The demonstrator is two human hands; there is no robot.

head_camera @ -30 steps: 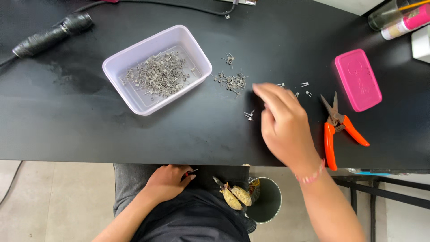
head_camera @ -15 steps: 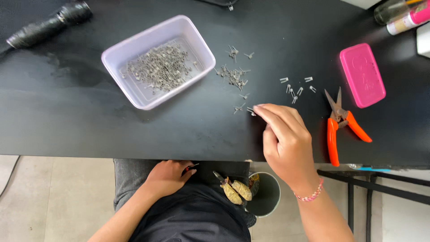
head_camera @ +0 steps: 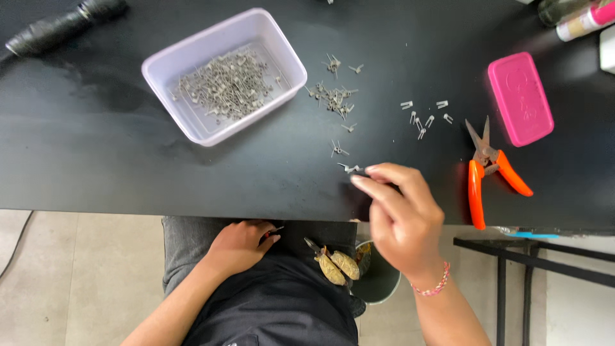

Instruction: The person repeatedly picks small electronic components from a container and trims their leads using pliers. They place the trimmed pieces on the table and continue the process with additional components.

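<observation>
My right hand reaches over the near edge of the black table. Its fingers are stretched out, and the fingertips touch a couple of small metal pins; nothing is gripped that I can see. Further back lies a loose heap of pins, with a smaller scatter of pins to the right. A pale lilac tray at the back left holds many more pins. My left hand rests curled on my lap, with a small dark, red-tipped object at its fingertips.
Orange-handled snips lie right of my right hand, with a pink case behind them. A black cylinder lies at the back left and bottles at the back right. Yellow-handled pliers lie on my lap beside a dark bin.
My right hand has drawn back from the middle of the table toward the near edge, uncovering the scattered pins. My left hand has stayed on my lap.
</observation>
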